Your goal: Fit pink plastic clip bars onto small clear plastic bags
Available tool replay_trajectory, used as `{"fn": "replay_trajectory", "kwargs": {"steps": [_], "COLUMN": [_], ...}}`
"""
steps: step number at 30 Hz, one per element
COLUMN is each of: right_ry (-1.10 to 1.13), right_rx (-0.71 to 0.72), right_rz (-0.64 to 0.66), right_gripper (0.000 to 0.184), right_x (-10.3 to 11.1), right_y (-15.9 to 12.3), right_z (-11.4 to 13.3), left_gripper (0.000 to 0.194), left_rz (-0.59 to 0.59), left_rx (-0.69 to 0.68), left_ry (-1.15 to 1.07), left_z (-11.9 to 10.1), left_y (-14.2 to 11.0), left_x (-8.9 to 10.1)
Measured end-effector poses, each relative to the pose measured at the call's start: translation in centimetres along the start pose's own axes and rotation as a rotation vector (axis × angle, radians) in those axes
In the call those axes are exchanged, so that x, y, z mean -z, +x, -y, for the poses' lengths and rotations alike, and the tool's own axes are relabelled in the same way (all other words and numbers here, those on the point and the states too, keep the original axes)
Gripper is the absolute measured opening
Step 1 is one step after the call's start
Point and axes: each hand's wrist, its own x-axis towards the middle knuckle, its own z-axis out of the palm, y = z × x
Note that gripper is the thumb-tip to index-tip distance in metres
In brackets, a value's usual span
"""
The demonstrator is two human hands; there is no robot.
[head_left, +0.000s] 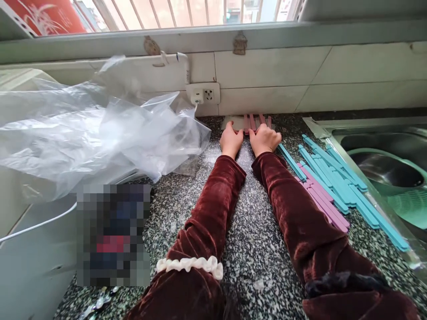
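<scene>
Both arms reach to the back of the speckled counter. My left hand (231, 140) has its fingers curled at the left side of a small group of pink flat strips (252, 121); what it grips is mostly hidden. My right hand (265, 140) is closed at the near end of these strips, its fingertips partly out of sight. Clear plastic film (235, 122) lies about the strips, by the wall. Beside my right forearm are loose turquoise strips (336, 178) and several longer-lying pink strips (323, 198), flat on the counter and partly overlapping.
A large crumpled clear plastic bag (113, 133) covers the left side. A white plug (196, 95) sits in the wall socket (209, 94). A blurred dark object (113, 235) lies at front left. At right is a steel sink (336, 135) with a green basket (407, 204).
</scene>
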Motion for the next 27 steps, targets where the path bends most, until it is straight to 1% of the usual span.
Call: {"fn": "replay_trajectory", "kwargs": {"steps": [3,6,9,13,16,21,23,24,25,27], "right_ry": [-0.039,-0.090,-0.156,-0.204,-0.229,-0.246,-0.249,-0.251,-0.250,-0.238], "right_rx": [0.061,0.156,0.219,0.282,0.298,0.327,0.339,0.344,0.350,0.372], "right_rz": [0.043,0.100,0.158,0.208,0.220,0.238,0.256,0.263,0.267,0.266], "right_gripper": [0.033,0.030,0.031,0.033,0.036,0.037,0.037,0.037,0.037,0.037], "right_x": [0.4,0.9,1.5,2.6,3.6,5.1,5.6,5.7,5.8,6.1], "right_y": [-0.7,-1.7,-3.1,-5.3,-6.9,-9.5,-10.4,-10.8,-11.1,-11.8], "right_z": [0.3,0.6,0.9,0.8,0.5,0.3,0.4,0.4,0.5,0.7], "left_gripper": [0.037,0.028,0.018,0.007,0.009,0.014,0.015,0.015,0.015,0.017], "left_rz": [0.032,0.069,0.107,0.147,0.154,0.139,0.095,0.063,0.009,-0.103], "left_rx": [-0.031,-0.044,-0.051,-0.056,-0.074,-0.093,-0.108,-0.127,-0.177,-0.296], "left_ry": [-0.011,0.012,0.025,0.003,-0.016,-0.008,-0.011,-0.018,-0.047,-0.095], "left_z": [0.0,0.1,0.2,0.4,0.6,0.7,0.0,-0.6,-1.4,-3.2], "left_y": [-0.8,-2.0,-3.6,-6.0,-8.2,-13.1,-14.5,-14.8,-14.6,-13.4], "left_x": [0.7,1.8,3.3,5.8,7.8,11.1,12.8,14.0,15.4,19.1]}}
